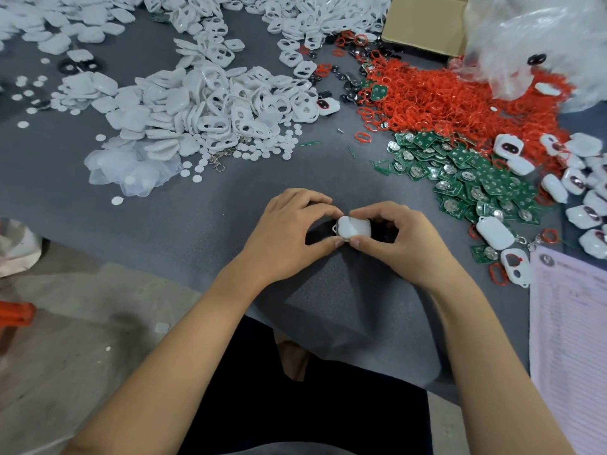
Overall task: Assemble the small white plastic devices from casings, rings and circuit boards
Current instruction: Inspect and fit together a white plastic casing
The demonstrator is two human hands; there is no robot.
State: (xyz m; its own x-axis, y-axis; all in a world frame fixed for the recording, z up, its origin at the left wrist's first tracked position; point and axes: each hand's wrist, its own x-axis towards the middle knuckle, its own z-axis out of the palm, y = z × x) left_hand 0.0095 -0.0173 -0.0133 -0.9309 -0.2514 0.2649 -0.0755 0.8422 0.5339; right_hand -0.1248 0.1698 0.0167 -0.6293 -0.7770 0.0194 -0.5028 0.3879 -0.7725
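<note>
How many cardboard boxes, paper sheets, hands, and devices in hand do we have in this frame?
Cardboard box: 1
Paper sheet: 1
Hands: 2, left hand and right hand
White device, pinched between both hands: 1
Total: 5

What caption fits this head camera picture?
Both hands, left and right, pinch a white casing beside green circuit boards and red rings.

One head-worn wide-angle view looks forward and steeply down, close above the fingers (331,210); the grey surface (230,198) spreads beyond them, the person's lap lies nearer.
</note>
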